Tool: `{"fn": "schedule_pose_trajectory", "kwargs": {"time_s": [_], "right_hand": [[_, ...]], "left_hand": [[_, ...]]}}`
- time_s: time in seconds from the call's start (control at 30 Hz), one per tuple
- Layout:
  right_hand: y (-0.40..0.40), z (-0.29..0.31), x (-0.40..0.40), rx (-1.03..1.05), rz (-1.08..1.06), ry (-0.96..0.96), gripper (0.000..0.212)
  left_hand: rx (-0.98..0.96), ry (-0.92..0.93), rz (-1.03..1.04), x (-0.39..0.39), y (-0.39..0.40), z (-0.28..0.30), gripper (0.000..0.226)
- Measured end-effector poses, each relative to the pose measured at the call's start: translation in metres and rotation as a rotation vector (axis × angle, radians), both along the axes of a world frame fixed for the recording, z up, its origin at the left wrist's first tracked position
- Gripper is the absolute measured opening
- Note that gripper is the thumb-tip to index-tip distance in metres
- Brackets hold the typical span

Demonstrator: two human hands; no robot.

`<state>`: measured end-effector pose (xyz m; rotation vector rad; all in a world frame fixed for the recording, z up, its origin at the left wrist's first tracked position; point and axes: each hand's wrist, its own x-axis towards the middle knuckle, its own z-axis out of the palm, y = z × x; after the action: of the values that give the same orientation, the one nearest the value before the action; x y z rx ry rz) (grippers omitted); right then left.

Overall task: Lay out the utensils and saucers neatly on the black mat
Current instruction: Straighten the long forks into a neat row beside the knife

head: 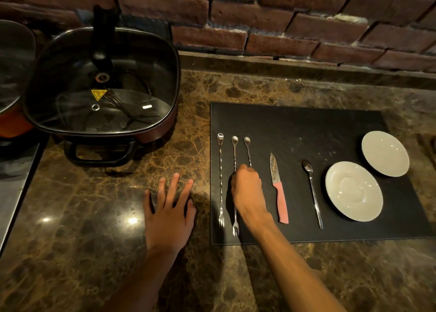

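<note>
Both forearms reach in from the bottom edge. On the black mat [306,123] lie three long twisted bar spoons: the left one [220,182] and middle one [235,193] show fork tips at their near ends, while the right hand [246,184] is curled around the third spoon [247,150], fingers closed on its stem. Right of these lie one pink-handled knife [278,189], one plain spoon [312,193] and two white saucers, the nearer [354,191] just beside the farther [385,153]. Off the mat, the left hand [168,215] rests flat on the marble counter [94,217], fingers spread wide, holding nothing. One lidded electric pan [101,87] sits at the far left below a brick wall [283,16]
</note>
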<state>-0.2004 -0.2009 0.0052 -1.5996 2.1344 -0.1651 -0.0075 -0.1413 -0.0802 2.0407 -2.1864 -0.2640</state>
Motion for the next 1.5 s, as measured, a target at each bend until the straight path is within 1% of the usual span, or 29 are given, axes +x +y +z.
{"fn": "schedule_pose_trajectory", "kwargs": {"time_s": [0.3, 0.57, 0.67, 0.77, 0.97, 1.23, 1.5], "right_hand": [[0.0, 0.0, -0.001, -0.027, 0.008, 0.014, 0.017], [0.0, 0.003, 0.0, -0.009, -0.001, 0.025, 0.022], [-0.002, 0.006, 0.006, -0.065, -0.004, 0.029, 0.025], [-0.005, 0.007, 0.02, -0.127, 0.065, 0.007, 0.023], [-0.009, -0.002, 0.039, -0.017, 0.112, -0.006, 0.022], [0.004, -0.008, 0.044, -0.013, 0.115, -0.013, 0.036], [0.015, -0.012, 0.039, 0.014, 0.143, 0.015, 0.038]], "left_hand": [[0.003, 0.003, 0.003, -0.001, 0.0, 0.003, 0.056], [-0.014, 0.0, 0.003, -0.001, 0.0, 0.0, 0.057], [-0.034, -0.001, 0.0, -0.001, 0.001, -0.001, 0.056], [-0.049, -0.012, -0.005, 0.0, 0.0, -0.004, 0.055], [-0.051, -0.016, -0.002, 0.0, 0.001, -0.005, 0.055], [-0.027, -0.007, 0.001, -0.001, 0.001, -0.002, 0.056], [-0.019, -0.007, 0.0, -0.001, 0.001, -0.002, 0.057]]}}
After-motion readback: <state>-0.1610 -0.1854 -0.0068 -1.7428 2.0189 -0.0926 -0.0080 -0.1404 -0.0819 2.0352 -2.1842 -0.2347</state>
